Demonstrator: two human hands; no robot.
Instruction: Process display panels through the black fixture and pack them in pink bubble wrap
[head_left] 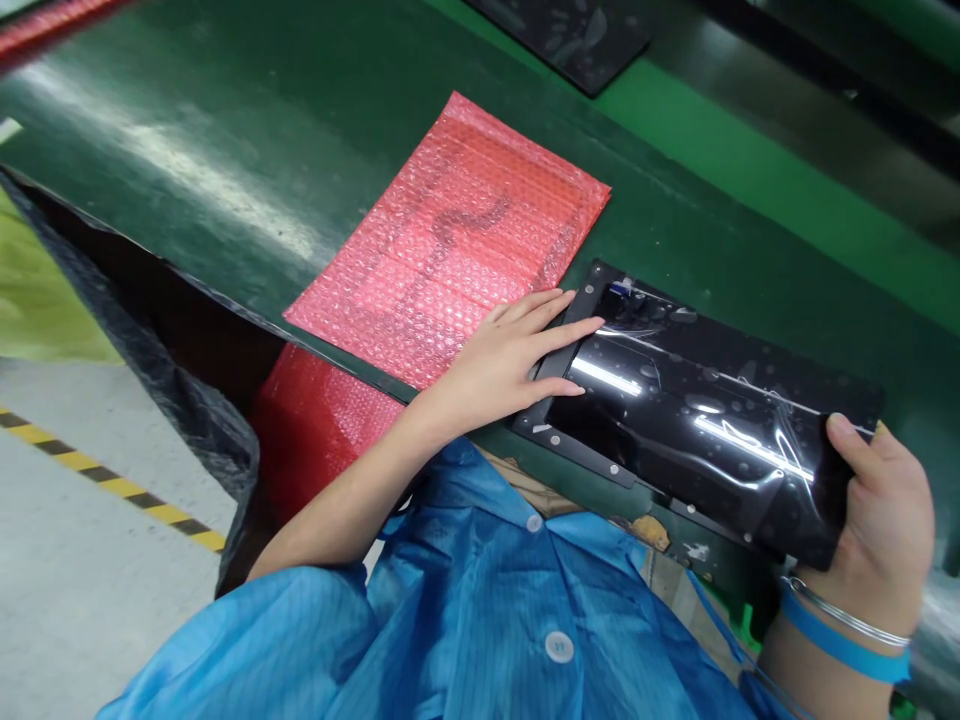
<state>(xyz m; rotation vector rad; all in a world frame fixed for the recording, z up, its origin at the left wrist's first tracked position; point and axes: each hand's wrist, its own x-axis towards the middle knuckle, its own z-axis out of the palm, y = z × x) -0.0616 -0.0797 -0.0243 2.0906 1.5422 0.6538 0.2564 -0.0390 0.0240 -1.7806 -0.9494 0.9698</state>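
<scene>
1. The right hand (889,500) has its grip closed on the right end of a black panel (720,410), the thumb on the upper face; the other fingers are mostly hidden behind the end.
2. The left hand (499,360) lies palm down at the panel's left end, its grip spread, with the index finger and thumb reaching onto the upper face.
3. The panel sits at the near side of the green worktop (225,120), right of the middle, slanting from far left to near right. Whether its right end is raised, I cannot tell. Glossy film with bright reflections covers much of it, and a small blue connector (621,289) shows at its far left corner.
4. Just left of the panel and farther off, a pink bubble-wrap pouch (450,235) lies flat on the worktop, bearing a dark curved mark.
5. At the near left, below the worktop's edge, more red bubble wrap (322,425) lies beside a black plastic sheet (217,430).
6. At the far side, another dark panel (577,35) is partly in view.
7. The person wears a blue garment (510,610); a blue band (844,640) and a silver bangle (847,611) circle the right wrist.
8. Yellow-and-black tape (120,487) crosses the grey floor (90,580) at left.
</scene>
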